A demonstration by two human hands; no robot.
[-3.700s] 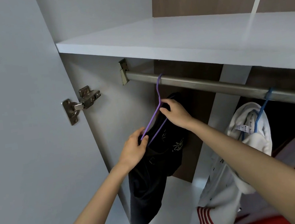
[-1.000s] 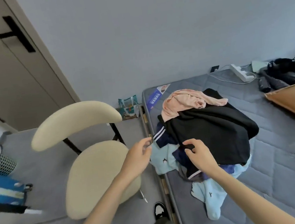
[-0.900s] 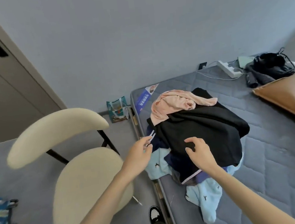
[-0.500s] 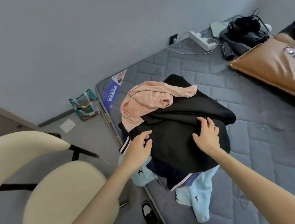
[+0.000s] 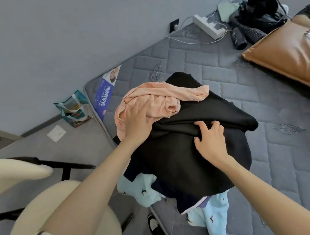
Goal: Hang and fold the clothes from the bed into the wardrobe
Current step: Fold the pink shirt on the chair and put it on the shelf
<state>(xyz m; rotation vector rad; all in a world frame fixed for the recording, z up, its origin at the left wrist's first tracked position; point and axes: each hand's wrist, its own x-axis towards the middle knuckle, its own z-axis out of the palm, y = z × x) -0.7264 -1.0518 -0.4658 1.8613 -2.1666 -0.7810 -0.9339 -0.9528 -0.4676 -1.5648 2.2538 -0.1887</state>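
Pile: clothes heaped at the near corner of the grey quilted bed (image 5: 212, 67).
Top: crumpled peach garment (image 5: 160, 101).
Middle: big black garment (image 5: 184, 156), spread wide.
Bottom: pale blue printed piece (image 5: 215, 221), spilling toward the bed's edge.

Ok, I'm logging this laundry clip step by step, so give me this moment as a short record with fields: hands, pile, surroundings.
left hand: laid on the peach garment, fingers spread; no closed grip visible
right hand: pressed on the black garment, fingertips at a fold
pile: peach garment on top, black garment beneath, light blue garment at the bottom, hanging over the mattress edge
surface: grey quilted mattress
nearby: cream chair left of bed; brown pillow far right; white power strip by wall
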